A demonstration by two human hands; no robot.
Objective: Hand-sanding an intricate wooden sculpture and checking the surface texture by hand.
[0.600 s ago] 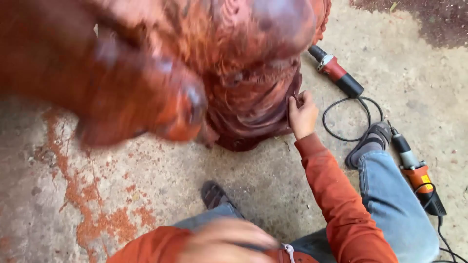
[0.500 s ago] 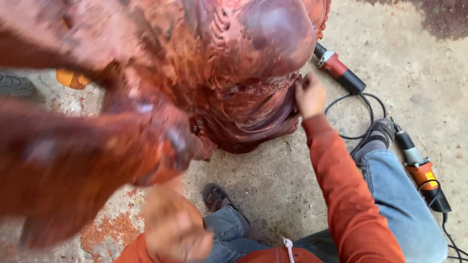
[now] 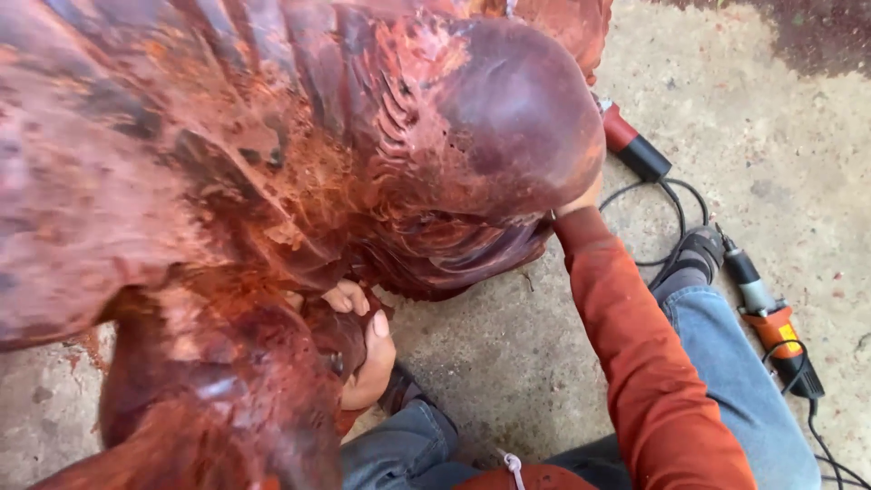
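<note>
Your left hand [image 3: 363, 349] grips the carving [image 3: 299, 181] underneath; right hand [image 3: 581, 195] is mostly hidden, grip unclear. Slip risk: it tips onto the grinders [image 3: 771, 322].

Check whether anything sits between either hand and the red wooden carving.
Nothing visible does. The left hand grips a lower projecting part of the carving directly. The right hand is mostly hidden behind its rounded bulge, seemingly against the wood.
</note>
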